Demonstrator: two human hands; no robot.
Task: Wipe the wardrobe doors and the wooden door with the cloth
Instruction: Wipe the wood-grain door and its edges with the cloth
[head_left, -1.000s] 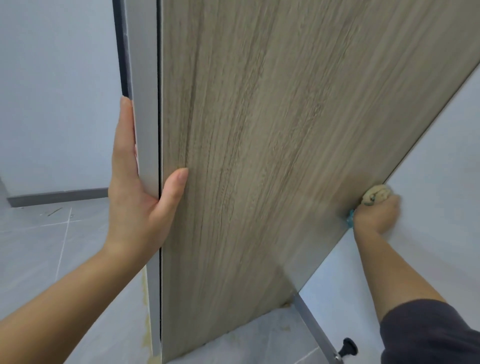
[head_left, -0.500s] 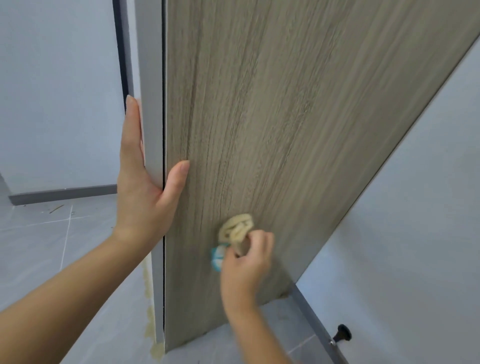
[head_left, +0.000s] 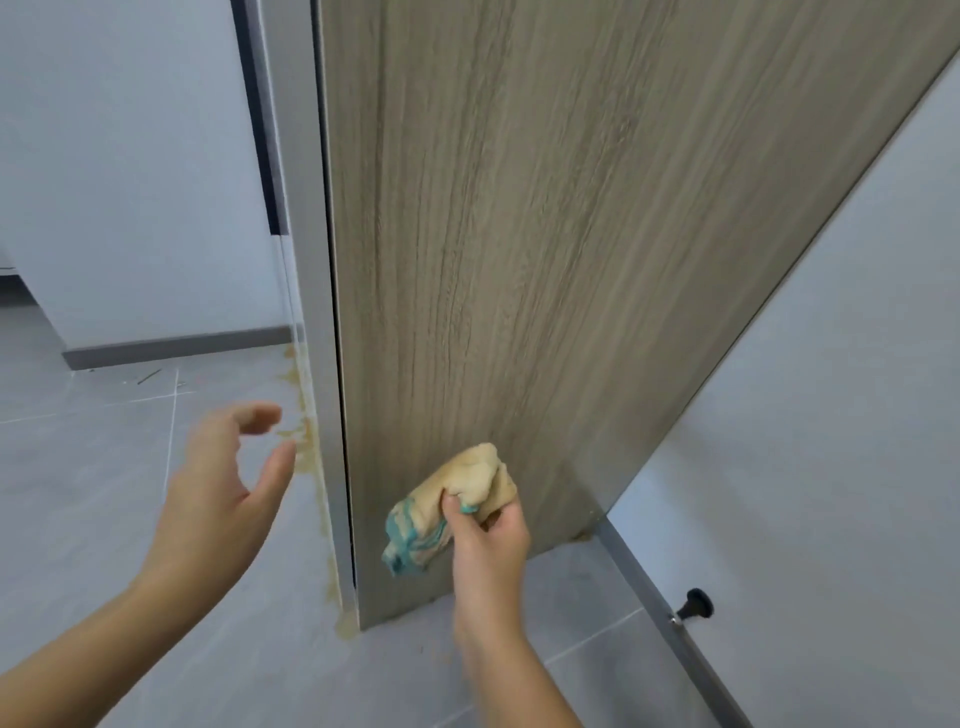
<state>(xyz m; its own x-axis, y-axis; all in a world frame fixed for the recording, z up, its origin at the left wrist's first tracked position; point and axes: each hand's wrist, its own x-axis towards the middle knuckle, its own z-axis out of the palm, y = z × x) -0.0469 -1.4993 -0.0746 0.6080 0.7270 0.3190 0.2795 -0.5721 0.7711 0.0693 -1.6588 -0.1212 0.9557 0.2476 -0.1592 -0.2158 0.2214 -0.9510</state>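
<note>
Grey tiled floor (head_left: 104, 493), wooden door (head_left: 545, 260), right hand (head_left: 488, 540) clutching cloth (head_left: 457, 493), left hand (head_left: 223, 488) loose, empty, doorstop (head_left: 693, 605) nearby

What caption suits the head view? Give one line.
Door wiping: right hand grips a bunched cloth low at the wooden door; left hand hovers free beside its edge.

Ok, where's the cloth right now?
Head view, low centre: the cloth is bunched in the right hand, in front of the bottom of the wooden door, near its left edge.
</note>
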